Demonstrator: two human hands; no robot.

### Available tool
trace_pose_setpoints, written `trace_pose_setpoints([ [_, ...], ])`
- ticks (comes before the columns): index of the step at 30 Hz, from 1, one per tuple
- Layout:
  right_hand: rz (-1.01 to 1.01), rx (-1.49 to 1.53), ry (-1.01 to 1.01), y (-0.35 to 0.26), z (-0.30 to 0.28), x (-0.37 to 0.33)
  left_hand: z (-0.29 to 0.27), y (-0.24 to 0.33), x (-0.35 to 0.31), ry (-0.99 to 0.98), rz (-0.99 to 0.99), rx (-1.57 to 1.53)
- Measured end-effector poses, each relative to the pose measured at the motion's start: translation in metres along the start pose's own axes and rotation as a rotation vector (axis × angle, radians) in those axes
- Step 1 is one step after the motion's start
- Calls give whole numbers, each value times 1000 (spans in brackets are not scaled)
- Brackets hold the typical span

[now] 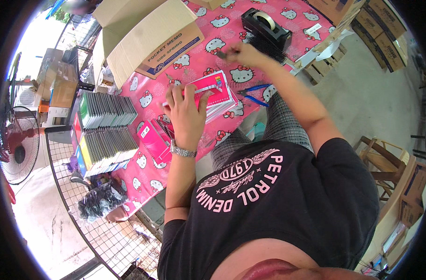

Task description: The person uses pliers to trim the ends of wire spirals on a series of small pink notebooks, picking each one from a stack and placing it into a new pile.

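My left hand (pixel 187 107), with a metal watch on the wrist, grips the left side of a pink notebook (pixel 213 88). That notebook lies on top of a loose stack of others, and its far-left edge is partly hidden by my fingers. Over the table my right hand (pixel 244 54) is closed, slightly blurred, and a small dark thing shows at its fingertips. Just beyond it lies a bundle of black spiral coils (pixel 269 50). Blue-handled pliers (pixel 256 95) rest by the table's near edge, right of the stack. More pink notebooks (pixel 153 142) lie beside my left wrist.
Stacked spiral notebooks (pixel 105 112) stand at the table's left. An open cardboard box (pixel 164 44) sits behind, and a black tape dispenser (pixel 267 29) stands at the back right. A fan (pixel 20 144) is at the far left. Cartons (pixel 378 30) are piled at the right.
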State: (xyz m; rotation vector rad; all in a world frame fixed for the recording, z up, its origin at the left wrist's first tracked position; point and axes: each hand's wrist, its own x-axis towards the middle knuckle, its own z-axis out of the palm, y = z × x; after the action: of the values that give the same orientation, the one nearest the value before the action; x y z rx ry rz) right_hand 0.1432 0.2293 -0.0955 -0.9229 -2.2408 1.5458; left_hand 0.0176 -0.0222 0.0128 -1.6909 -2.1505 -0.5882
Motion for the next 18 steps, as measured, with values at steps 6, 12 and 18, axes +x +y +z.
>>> trace_pose_setpoints([
  [6,-92,-120,-674,-135,-39,-56,12,-13,18,-83,68,-243],
  [12,-301,195,-662,-106,-36,-41,11,-8,29,-77,94,-240],
  [18,-183,-61,-661,-124,-38,-41,4,-6,32,-74,96,-290],
])
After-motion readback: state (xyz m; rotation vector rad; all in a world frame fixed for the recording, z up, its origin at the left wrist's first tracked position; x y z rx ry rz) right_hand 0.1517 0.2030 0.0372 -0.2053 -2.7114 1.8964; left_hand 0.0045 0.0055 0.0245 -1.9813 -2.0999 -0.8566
